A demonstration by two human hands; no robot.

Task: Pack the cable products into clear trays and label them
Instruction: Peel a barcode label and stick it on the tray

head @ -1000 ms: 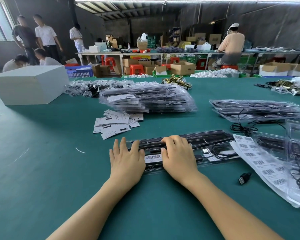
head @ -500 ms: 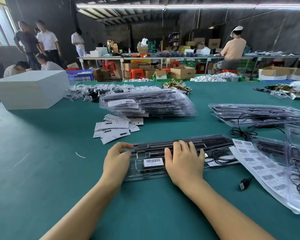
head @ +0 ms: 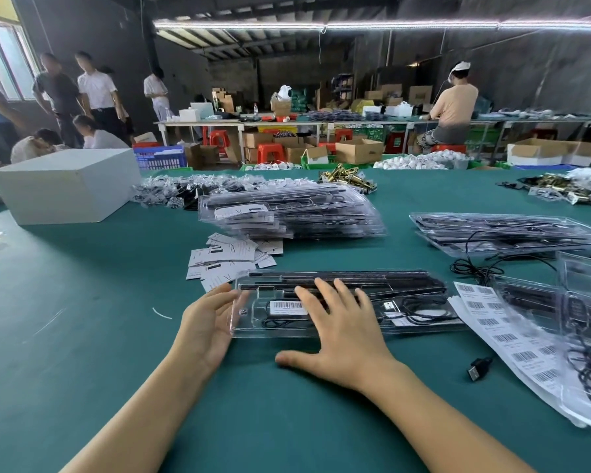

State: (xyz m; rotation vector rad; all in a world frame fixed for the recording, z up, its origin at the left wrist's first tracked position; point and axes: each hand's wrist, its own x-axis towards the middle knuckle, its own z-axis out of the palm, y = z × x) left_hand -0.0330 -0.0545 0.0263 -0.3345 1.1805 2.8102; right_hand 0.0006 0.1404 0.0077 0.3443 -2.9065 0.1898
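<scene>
right hand (head: 345, 339) lies flat with straight fingers pressing on top of the clear tray (head: 420, 322), thumb spread out on the green table (head: 82, 336). left hand (head: 207, 322) is open too, its palm and fingers cupped against the tray's left end, at 9 o'clock of the right hand. the tray sits near the table's middle and holds black cable parts and a barcode label (head: 288, 307), which shows just left of the right fingers. at 12 o'clock of the tray is a stack of filled trays (head: 287, 213); at 2 o'clock, a second tray stack (head: 505, 230). a white box (head: 65, 186) stands at 10 o'clock. a barcode sheet (head: 512, 339) lies at 3 o'clock, loose paper cards (head: 226, 257) at 11 o'clock, and a small black usb plug (head: 479, 368) at 4 o'clock.
</scene>
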